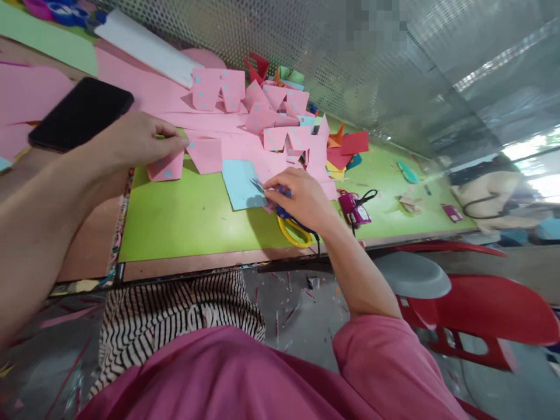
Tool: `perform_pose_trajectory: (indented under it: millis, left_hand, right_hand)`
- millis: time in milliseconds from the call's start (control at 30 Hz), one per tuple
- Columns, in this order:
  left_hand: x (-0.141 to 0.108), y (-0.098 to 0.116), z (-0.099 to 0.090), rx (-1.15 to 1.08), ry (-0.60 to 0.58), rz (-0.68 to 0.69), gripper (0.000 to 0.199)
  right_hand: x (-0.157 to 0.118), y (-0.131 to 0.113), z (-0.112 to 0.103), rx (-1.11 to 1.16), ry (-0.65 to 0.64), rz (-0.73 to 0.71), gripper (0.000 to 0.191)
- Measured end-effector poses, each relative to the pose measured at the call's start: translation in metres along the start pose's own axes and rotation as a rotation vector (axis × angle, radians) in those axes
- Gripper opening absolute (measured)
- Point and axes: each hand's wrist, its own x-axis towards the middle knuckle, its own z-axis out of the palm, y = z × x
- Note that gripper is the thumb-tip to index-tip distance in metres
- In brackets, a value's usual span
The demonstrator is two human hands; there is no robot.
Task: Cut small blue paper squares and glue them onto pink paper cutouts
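Observation:
My left hand (pixel 140 140) pinches the upper edge of a folded pink paper piece with blue dots (pixel 168 168), above the green table. Just right of it, a similar pink piece (pixel 207 156) touches or nearly touches my fingertips. My right hand (pixel 297 195) is closed on scissors with blue and yellow handles (pixel 294 233); their metal tips point left over a light blue paper square (pixel 238 185). Behind my hands several folded pink pieces with blue dots (pixel 219 88) stand or lie on pink paper sheets (pixel 166 108).
A black phone (pixel 81 114) lies at the left. Beyond my right hand are a magenta device (pixel 354 210) with a black cord and red paper (pixel 354 143). A perforated metal panel (pixel 297 35) rises behind the table. Red chairs (pixel 490 306) stand at the right.

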Motion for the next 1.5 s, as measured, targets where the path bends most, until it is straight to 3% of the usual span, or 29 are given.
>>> perform_pose_trajectory:
  millis: [200,633,867,1133,1300,1500]
  left_hand:
    - [0.001,0.002,0.002,0.043,-0.003,-0.016,0.047]
    - [0.003,-0.001,0.002,0.003,-0.025,0.006,0.043]
    - [0.001,0.001,0.003,0.03,-0.003,-0.008,0.045]
    - [0.004,0.004,0.003,0.057,-0.015,0.01,0.042]
    - [0.005,0.003,0.004,0.062,-0.009,0.031,0.044]
    - [0.013,-0.01,0.008,0.011,-0.035,0.168,0.046]
  right_hand:
    - [0.025,-0.008,0.027,-0.01,-0.111,-0.018,0.02]
    - [0.027,-0.013,0.026,0.011,-0.134,0.011,0.013]
    - [0.043,-0.018,0.01,0.267,-0.078,0.129,0.013]
    - [0.093,-0.044,0.046,0.57,0.076,0.043,0.014]
    - [0.101,-0.054,0.057,0.561,0.078,0.048,0.015]
    - [0.098,-0.06,0.06,0.497,0.074,0.078,0.015]
